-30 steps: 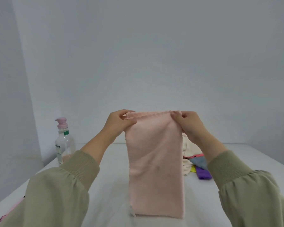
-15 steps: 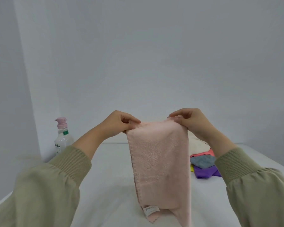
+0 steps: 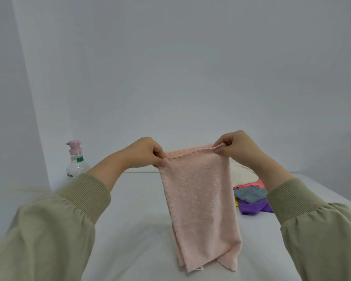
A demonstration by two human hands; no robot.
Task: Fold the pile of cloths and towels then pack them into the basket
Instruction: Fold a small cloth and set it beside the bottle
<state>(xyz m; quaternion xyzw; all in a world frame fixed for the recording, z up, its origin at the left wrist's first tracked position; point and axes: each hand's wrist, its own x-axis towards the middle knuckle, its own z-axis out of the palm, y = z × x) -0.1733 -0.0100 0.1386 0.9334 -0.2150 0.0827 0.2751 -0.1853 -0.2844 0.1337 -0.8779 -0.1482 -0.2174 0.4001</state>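
Hands are holding a pink towel (image 3: 199, 199) up above a white table (image 3: 130, 230). Left hand (image 3: 144, 153) is pinching its top left corner, right hand (image 3: 237, 148) is pinching the top right. It is hanging doubled, lower edge near the tabletop. Behind it, right, a pile of cloths (image 3: 249, 194) is lying on the table. A pump bottle (image 3: 75, 161) is standing far left.

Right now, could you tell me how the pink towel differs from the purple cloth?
The pink towel hangs in the air, pinched at its top corners by the left hand and right hand; the purple cloth lies on the table. The pink towel is doubled and smooth, the purple cloth crumpled. The pink towel is uncovered; the purple cloth sits partly under a grey cloth. Both are soft fabric.
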